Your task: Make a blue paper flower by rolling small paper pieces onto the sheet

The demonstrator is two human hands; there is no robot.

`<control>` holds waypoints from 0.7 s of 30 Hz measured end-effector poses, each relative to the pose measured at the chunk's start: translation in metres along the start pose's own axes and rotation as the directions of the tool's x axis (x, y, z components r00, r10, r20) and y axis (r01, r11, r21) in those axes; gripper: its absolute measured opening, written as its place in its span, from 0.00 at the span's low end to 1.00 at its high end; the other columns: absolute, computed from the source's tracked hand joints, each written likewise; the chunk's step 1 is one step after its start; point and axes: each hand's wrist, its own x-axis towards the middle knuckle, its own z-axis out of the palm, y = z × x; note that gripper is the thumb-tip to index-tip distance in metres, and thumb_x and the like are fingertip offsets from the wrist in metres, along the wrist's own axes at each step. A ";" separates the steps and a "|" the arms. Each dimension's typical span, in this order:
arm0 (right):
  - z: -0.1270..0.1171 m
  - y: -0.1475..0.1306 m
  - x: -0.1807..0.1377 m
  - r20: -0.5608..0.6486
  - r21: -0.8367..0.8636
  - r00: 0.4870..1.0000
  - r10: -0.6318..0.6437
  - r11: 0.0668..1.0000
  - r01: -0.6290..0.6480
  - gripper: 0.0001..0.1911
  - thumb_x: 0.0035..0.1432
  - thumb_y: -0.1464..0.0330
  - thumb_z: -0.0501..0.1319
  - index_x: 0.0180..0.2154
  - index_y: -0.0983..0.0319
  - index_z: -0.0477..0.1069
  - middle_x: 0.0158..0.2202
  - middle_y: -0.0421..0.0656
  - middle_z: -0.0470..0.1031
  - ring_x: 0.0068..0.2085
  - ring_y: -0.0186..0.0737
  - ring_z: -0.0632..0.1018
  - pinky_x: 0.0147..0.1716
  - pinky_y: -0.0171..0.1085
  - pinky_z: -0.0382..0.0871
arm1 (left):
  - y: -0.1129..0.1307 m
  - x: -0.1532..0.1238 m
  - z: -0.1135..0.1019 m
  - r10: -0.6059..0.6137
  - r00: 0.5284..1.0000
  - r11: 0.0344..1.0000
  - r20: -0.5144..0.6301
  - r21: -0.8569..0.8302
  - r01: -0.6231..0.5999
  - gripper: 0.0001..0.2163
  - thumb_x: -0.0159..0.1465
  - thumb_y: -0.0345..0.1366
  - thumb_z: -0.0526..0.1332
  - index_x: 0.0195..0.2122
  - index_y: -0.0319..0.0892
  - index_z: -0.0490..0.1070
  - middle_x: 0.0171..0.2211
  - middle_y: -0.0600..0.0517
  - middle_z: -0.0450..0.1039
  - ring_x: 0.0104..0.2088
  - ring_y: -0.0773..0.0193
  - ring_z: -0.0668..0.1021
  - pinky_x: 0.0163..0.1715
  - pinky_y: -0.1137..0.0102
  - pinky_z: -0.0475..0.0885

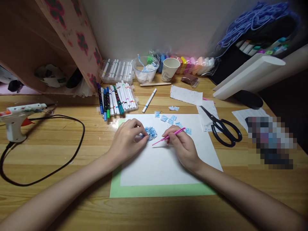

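Note:
A white sheet point(163, 163) lies on a green sheet point(154, 191) on the wooden desk. Near its top sits a small clump of blue-and-white paper bits point(151, 132). My left hand point(127, 141) rests beside the clump, its fingertips pinched against the clump's left edge. My right hand point(181, 144) is closed round a thin pink stick point(168, 136), whose tip points down-left just under the clump. Several loose blue paper bits point(172, 119) lie scattered above my right hand.
Black scissors point(223, 128) lie right of the sheet on paper scraps. Marker trays point(117, 96), a loose white marker point(149, 100), a plastic bowl point(145, 69), a paper cup point(169, 69) and clay packs stand behind. A glue gun point(16, 120) with black cord lies left.

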 end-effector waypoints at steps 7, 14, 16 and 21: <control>0.000 0.004 0.002 0.012 -0.155 0.990 -0.140 0.978 0.140 0.09 0.66 0.69 0.51 0.37 0.59 0.70 0.33 0.42 0.70 0.36 0.38 0.72 0.37 0.38 0.66 | -0.001 0.008 0.001 0.039 0.999 0.998 0.000 0.040 -0.039 0.04 0.58 0.32 0.60 0.29 0.43 0.75 0.36 0.50 0.71 0.37 0.61 0.72 0.38 0.65 0.64; 0.001 -0.004 0.001 0.097 -0.303 0.948 -0.304 0.898 0.318 0.09 0.64 0.73 0.51 0.41 0.58 0.68 0.34 0.43 0.73 0.37 0.40 0.73 0.36 0.41 0.67 | 0.000 0.011 0.000 0.074 0.997 0.992 0.018 0.102 -0.075 0.04 0.58 0.32 0.60 0.29 0.43 0.75 0.37 0.50 0.72 0.37 0.61 0.71 0.37 0.65 0.62; 0.000 -0.005 0.001 0.124 -0.328 0.930 -0.345 0.871 0.366 0.09 0.63 0.73 0.51 0.41 0.58 0.68 0.34 0.44 0.73 0.37 0.41 0.73 0.35 0.41 0.67 | 0.000 0.011 0.000 0.072 0.997 0.992 0.017 0.105 -0.073 0.04 0.57 0.32 0.60 0.29 0.43 0.74 0.37 0.50 0.72 0.37 0.61 0.71 0.36 0.65 0.61; 0.001 -0.009 0.004 0.201 -0.397 0.888 -0.413 0.795 0.459 0.09 0.63 0.73 0.52 0.43 0.58 0.68 0.34 0.45 0.72 0.36 0.41 0.73 0.34 0.41 0.68 | -0.001 0.012 0.001 0.072 0.997 0.993 0.006 0.088 -0.072 0.04 0.57 0.32 0.59 0.28 0.42 0.74 0.36 0.50 0.72 0.37 0.61 0.72 0.37 0.65 0.61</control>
